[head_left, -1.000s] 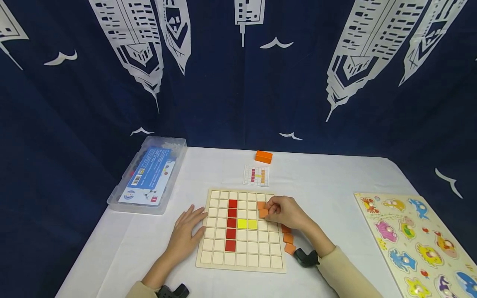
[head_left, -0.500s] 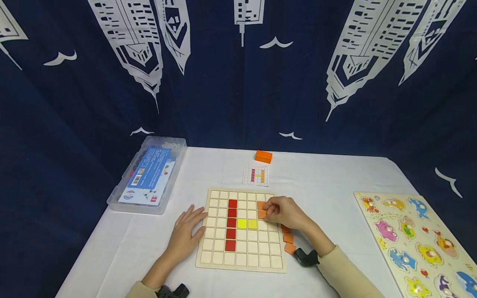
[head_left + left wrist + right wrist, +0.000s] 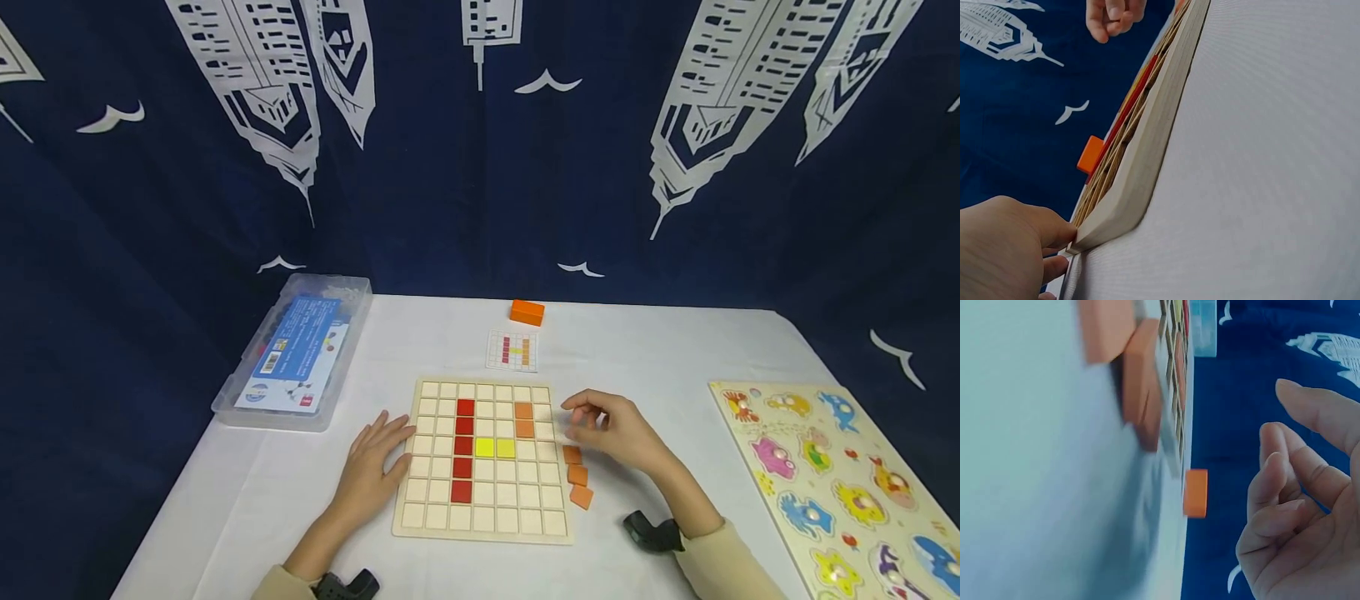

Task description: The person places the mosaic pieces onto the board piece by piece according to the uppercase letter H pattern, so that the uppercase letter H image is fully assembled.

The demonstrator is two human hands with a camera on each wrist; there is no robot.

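A wooden grid board (image 3: 486, 526) lies on the white table with a column of red tiles (image 3: 464, 446), two yellow tiles (image 3: 495, 448) beside it and two orange tiles (image 3: 523, 419) at the upper right. My left hand (image 3: 375, 467) rests against the board's left edge, its fingers fairly straight; the left wrist view has its fingertips (image 3: 1060, 232) touching the board's corner. My right hand (image 3: 618, 429) hovers off the board's right side, fingers loosely bent and holding nothing. Below it, several loose orange tiles (image 3: 577, 475) lie along the board's right edge.
Behind the board lie a pattern card (image 3: 512, 350) and an orange block (image 3: 527, 312). A clear plastic case (image 3: 296, 354) stands at the back left, and an animal puzzle board (image 3: 832, 483) lies at the right. A dark patterned cloth (image 3: 450, 183) hangs behind the table.
My right hand has let go of the second orange tile, now seated in its cell under the first, and has drawn off to the right. My left hand has stayed in place.
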